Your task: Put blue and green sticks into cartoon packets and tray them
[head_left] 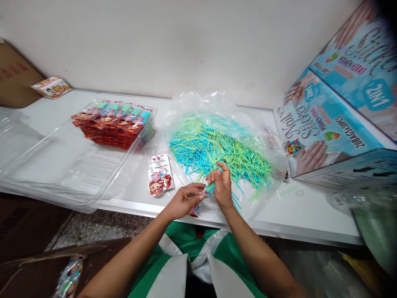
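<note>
In the head view, my right hand [222,188] is closed around a small bunch of blue and green thin sticks [210,188]. My left hand [183,200] meets the lower end of that bunch with thumb and fingers pinched; a small pale, pinkish piece shows there, too small to name. Below the fingers, part of a printed packet [194,211] is visible. Just beyond my hands lies a big heap of blue and green sticks [214,145] on a clear plastic bag [198,103]. Left of the heap rests a stack of printed cards [160,175] with a red-haired cartoon figure.
A clear plastic tray [102,203] on the left holds stacked red packets [114,128] with sticks showing. Blue printed boxes [328,124] stand at the right. A brown carton [17,76] and a small printed box [52,87] sit back left. The white table's front edge [297,234] runs before me.
</note>
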Available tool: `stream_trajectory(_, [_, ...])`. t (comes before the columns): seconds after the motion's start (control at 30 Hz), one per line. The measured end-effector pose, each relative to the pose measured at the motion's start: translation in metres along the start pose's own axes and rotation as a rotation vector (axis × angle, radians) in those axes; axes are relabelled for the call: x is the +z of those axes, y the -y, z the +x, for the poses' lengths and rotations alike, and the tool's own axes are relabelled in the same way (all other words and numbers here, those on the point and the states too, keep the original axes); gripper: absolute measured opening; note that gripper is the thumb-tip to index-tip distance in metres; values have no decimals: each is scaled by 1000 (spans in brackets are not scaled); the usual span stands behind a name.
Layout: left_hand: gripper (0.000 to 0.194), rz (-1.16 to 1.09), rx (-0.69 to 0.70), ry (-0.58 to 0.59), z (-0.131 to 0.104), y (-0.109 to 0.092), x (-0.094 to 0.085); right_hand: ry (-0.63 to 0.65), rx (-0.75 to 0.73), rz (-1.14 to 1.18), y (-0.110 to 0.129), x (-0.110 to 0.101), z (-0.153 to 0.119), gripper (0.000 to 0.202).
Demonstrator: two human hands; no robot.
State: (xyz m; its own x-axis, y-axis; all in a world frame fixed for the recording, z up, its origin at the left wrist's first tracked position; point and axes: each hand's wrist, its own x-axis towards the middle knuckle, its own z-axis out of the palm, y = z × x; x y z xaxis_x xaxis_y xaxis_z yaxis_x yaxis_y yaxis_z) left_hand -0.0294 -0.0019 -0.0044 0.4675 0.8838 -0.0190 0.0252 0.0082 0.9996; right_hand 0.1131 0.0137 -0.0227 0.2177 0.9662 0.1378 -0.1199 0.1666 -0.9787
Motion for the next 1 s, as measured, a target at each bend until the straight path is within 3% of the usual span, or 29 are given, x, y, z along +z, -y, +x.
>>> stream_trajectory(0.23, [30, -88, -161, 213, 4, 3, 8, 210, 34, -160, 12, -2, -8, 33])
stream_trajectory(0.37, [31, -72, -157, 154, 2, 2, 7, 242, 98, -245, 8, -14, -4, 38])
stream_trajectory(0.47, [32, -46, -130, 114, 2, 2, 6, 293, 235, -244, 6, -24, -1, 34])
stream_trajectory(0.57, [31, -97, -145, 138, 4, 2, 8, 408, 389, -122, 4, -32, -2, 35])
stream_trajectory(0.7, [27, -214, -179, 138, 5, 2, 10, 449, 489, 54, 4, -36, -5, 38])
stream_trajectory(0.9, [27, -331, -285, 164, 7, 2, 11, 489, 287, -200, 14, -31, 1, 33])
stream_trajectory(1.0, [28, -362, -309, 71, 9, 3, 10, 326, 225, -257, 20, -33, 10, 32])
